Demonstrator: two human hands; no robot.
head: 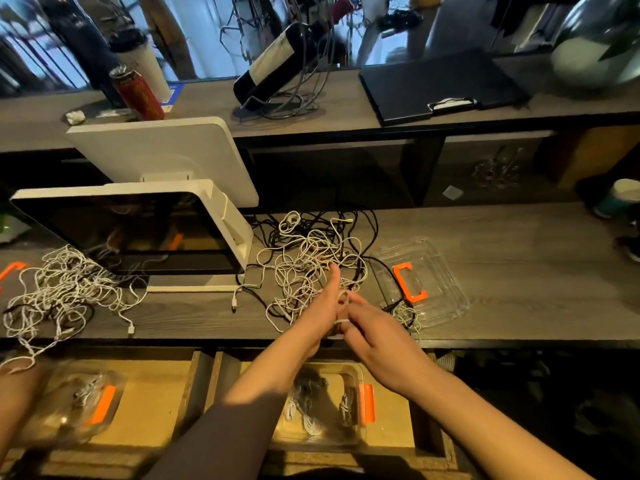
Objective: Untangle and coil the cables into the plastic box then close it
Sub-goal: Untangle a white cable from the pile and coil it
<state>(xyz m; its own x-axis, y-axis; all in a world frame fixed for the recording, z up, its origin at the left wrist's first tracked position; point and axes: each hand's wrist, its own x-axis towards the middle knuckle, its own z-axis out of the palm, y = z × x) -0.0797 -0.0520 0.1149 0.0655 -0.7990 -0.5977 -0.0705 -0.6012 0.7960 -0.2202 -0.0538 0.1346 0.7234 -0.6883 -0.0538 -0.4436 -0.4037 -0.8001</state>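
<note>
While the big tangle of thin white and black cables (pixel 311 258) lies loose on the dark wood-grain counter (pixel 502 230), the step in hand looks like coiling one white cable, not yet boxing it. The left hand (pixel 323 313) stands thumb-up at the counter's front edge with a few turns of white cable (pixel 343 322) wrapped round its fingers; those fingers are mostly hidden behind the right hand, so how far they curl I cannot tell. The right hand (pixel 374 327) is pressed against it, fingers (pixel 351 303) bent and pinching the cable at the wrap, feeding it round.

The cable's free end runs back into the tangle just beyond both hands, so the next move likely calls for pulling more slack free of the knots, then finishing the wrap. Drop target: the clear plastic box with orange clip (pixel 332 407) in the open drawer below the hands, already holding a few coiled cables. The clear plastic lid with orange handle (pixel 420 282) lies on the counter, just right of the hands, still off. A second white cable tangle (pixel 62 292) sits far left, beside a white-framed touchscreen terminal (pixel 138 230).
</note>
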